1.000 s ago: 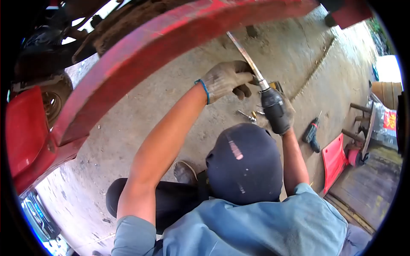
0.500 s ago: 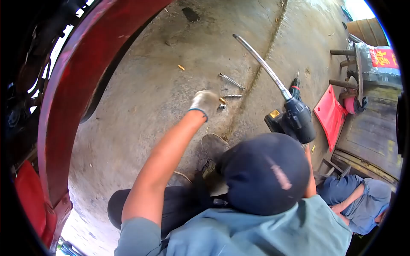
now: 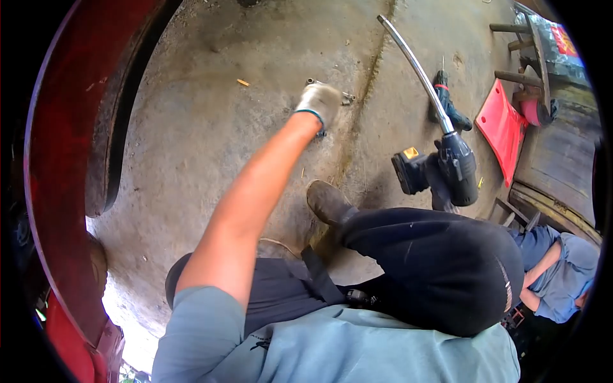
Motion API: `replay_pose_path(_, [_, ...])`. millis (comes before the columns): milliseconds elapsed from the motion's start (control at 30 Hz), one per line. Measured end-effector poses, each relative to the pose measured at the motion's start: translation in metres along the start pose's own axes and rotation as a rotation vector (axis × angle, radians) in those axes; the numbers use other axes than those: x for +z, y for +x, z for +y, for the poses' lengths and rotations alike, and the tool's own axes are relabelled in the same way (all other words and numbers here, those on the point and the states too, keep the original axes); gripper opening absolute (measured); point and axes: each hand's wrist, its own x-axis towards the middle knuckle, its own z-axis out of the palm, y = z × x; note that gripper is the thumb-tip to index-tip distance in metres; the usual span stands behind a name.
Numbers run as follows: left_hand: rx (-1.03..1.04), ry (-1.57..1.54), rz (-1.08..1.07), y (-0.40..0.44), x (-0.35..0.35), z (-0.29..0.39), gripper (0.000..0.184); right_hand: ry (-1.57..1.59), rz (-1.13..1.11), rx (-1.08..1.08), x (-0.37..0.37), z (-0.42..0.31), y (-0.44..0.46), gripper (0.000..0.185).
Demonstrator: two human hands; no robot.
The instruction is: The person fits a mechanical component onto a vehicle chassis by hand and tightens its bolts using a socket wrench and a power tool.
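Note:
My left hand (image 3: 321,103), in a pale work glove with a blue-green cuff, is over a few metal tools on the concrete floor. A wrench end (image 3: 311,82) and a socket piece (image 3: 348,99) stick out around it; its fingers are hidden. My right hand (image 3: 440,190), mostly behind my raised knee and looking dark-gloved, grips the handle of a black cordless impact wrench (image 3: 460,167). A long chrome extension bar (image 3: 418,70) points up from its front, and its battery (image 3: 409,171) faces left.
A cordless drill (image 3: 450,105) lies on the floor beyond the impact wrench. Farther right are a red panel (image 3: 501,131) and a wooden stool (image 3: 539,57). Another person (image 3: 555,271) sits at the lower right. A large red curved metal part (image 3: 70,127) rises at the left.
My left hand has moved right over the tools and now covers most of them. The view has shifted, bringing my raised knee into sight. The impact wrench stays in my right hand.

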Motion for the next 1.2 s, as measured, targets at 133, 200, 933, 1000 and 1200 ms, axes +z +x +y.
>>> replay_pose_path(133, [-0.276,-0.685,-0.145,-0.047,-0.046,-0.063,0.033,0.111,-0.011,-0.034,0.018,0.055,0.022,0.049])
replay_pose_path(200, [-0.289,-1.296,-0.126,-0.071,-0.028,-0.084,0.043,0.241,-0.061,0.046,0.024,0.045,0.023,0.048])
replay_pose_path(933, [-0.151,0.054,0.045,-0.089,0.049,-0.008,0.018,0.329,-0.039,-0.028,0.039,0.044,0.037,0.046])
replay_pose_path(1000, [-0.202,0.03,0.003,-0.094,0.025,-0.006,0.019,0.37,-0.048,-0.069,0.038,0.044,0.036,0.046])
replay_pose_path(1200, [-0.061,-0.202,0.164,-0.104,0.003,-0.043,0.031,0.295,-0.112,0.003,0.032,0.049,0.038,0.046])
